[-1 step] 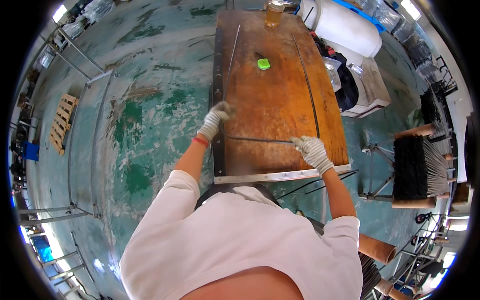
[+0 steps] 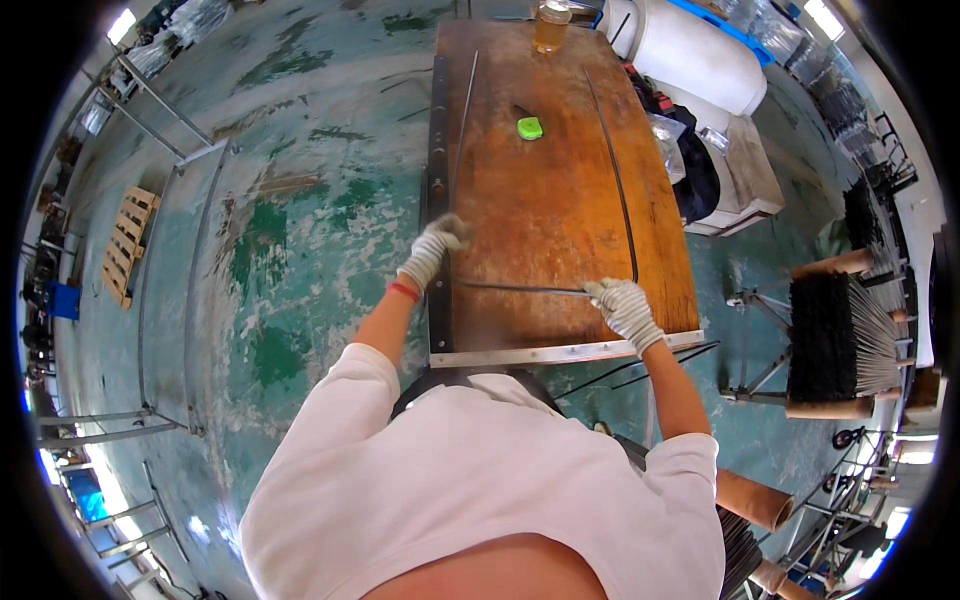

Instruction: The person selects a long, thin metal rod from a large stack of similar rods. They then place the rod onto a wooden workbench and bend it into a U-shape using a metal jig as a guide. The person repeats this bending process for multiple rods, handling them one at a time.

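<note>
From the head camera I look down on 2 forearms in white sleeves reaching over a table. The right hand (image 2: 624, 310), in a striped pale glove, has its fingers closed on the right end of a thin dark crosswise rod (image 2: 525, 289) near the table's close end. The left hand (image 2: 438, 245), gloved alike, is blurred at the rod's other end; I cannot tell whether it grips or only hovers. A right length of rod (image 2: 617, 175) runs away from the right hand, and a left length (image 2: 464, 120) runs away along the left side. The hands cover the corners, so I cannot tell whether all 3 are 1 bent piece.

I judge the step in hand to be handling the rod at its left corner while the right hand steadies it. The next move calls for keeping that right hold firm and the lengths flat.

The wooden table (image 2: 530, 210) is brown and scuffed, with a dark metal strip (image 2: 438, 150) on its left edge. Farther up lie a small green object (image 2: 529, 128) and a jar of amber liquid (image 2: 550, 28). Around it spreads a worn green floor (image 2: 280, 250), with a wooden pallet (image 2: 130, 240) at left and a large white roll (image 2: 700, 55) at upper right.
</note>
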Tool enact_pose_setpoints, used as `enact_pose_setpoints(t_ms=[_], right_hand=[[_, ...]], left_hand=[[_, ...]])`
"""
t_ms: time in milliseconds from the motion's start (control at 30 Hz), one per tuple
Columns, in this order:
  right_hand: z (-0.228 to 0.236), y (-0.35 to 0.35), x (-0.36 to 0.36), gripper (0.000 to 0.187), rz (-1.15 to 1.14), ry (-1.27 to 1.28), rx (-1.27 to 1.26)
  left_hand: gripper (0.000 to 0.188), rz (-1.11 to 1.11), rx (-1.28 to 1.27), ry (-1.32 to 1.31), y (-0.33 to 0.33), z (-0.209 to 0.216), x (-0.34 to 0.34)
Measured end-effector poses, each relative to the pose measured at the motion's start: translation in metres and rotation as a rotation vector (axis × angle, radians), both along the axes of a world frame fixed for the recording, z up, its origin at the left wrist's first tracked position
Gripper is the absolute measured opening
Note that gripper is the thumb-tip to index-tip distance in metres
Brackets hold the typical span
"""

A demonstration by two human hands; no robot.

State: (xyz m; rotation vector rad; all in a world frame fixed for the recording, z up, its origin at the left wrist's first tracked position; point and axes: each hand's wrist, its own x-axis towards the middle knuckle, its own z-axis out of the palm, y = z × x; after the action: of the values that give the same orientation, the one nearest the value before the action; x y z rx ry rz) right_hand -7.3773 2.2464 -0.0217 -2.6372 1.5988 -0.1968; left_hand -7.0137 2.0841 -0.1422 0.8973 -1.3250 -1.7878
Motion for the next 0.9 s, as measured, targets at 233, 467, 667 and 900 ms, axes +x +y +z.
enact_pose_setpoints(t_ms=[233,467,667,900], right_hand=[[-0.097,0.012,-0.023,0.009,-0.137,-0.033,0.068],[-0.134,0.017,-0.013,0.015,-0.129,-0.113,0.008],[-0.130,0.026,0.007,0.024,-0.238,-0.225,-0.054],[-0.132,0.044,0.046,0.024,-0.372,-0.299,-0.009]], left_hand=[[0.029,-0.163,-0.229,-1.071,0.066,0.028,-0.022],[0.036,-0.205,-1.061,-1.030,0.117,0.033,-0.029],[0.045,-0.528,-0.752,-1.233,0.119,0.028,-0.026],[0.039,-0.671,-0.772,-1.391,0.122,0.031,-0.038]])
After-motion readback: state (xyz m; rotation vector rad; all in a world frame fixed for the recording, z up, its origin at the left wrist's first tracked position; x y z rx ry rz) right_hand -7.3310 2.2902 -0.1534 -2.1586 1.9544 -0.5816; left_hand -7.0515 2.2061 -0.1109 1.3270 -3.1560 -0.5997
